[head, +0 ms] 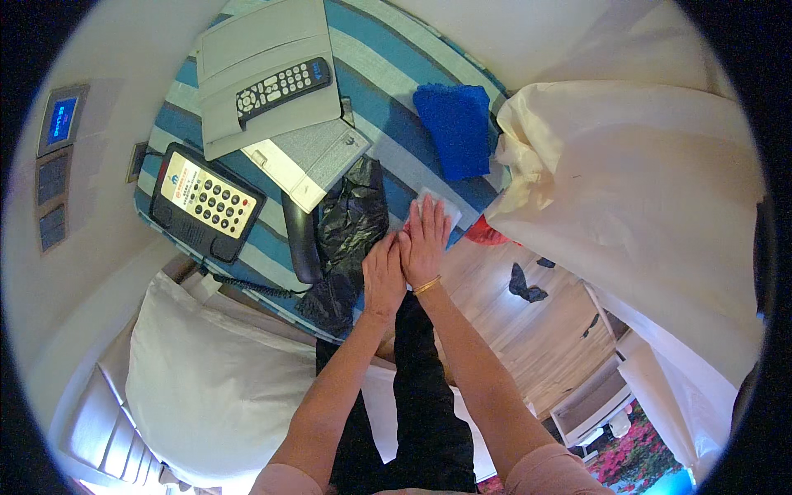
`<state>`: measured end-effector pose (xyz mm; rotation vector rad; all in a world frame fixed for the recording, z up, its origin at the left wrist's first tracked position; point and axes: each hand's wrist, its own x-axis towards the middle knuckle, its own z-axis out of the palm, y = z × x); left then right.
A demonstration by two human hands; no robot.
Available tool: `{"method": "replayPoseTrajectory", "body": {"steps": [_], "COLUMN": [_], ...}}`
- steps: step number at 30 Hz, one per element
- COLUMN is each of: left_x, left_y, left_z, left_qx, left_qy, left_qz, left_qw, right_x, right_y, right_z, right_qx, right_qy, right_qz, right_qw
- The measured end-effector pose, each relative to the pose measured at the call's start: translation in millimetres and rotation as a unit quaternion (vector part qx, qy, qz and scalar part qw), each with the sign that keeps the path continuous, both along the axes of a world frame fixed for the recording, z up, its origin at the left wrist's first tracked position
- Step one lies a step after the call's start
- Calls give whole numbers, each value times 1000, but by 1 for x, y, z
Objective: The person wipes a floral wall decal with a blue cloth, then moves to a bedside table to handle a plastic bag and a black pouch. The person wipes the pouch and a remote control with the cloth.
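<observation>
Both hands rest side by side at the near right edge of a table with a striped cloth [396, 99]. Flat under the fingers of my right hand [425, 238] lies a small clear plastic packet [453, 213]; whether it is gripped cannot be told. My left hand [382, 272] touches the right one at the thumb, its fingers bent, and part of the packet may be under them. Just left of it spreads a crumpled black plastic bag [356, 216]. Beyond the hands is a folded blue cloth [455, 130].
A desk telephone [207, 201] has its handset [300, 238] off, beside the black bag. Farther back lie a remote control [283, 90] on a grey folder [266, 37] and a grey box-like item [315, 161]. A cream curtain [631, 173] hangs right; a white pillow [216, 371] is lower left.
</observation>
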<state>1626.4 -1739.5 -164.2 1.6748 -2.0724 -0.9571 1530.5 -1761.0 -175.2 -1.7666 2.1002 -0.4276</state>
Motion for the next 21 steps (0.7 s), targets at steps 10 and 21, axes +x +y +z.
{"method": "replayPoseTrajectory", "body": {"steps": [10, 21], "left_x": [14, 12], "left_y": [23, 19], "left_z": [-20, -15], "left_qx": [17, -19], "left_qy": [-201, -190], "left_qz": [-157, -141], "left_qw": [967, 971], "right_x": [1, 1], "right_y": [10, 6], "right_z": [-30, -28], "right_qx": [-1, -6], "right_qy": [52, 60], "right_qz": [5, 18], "right_qw": [999, 998]}}
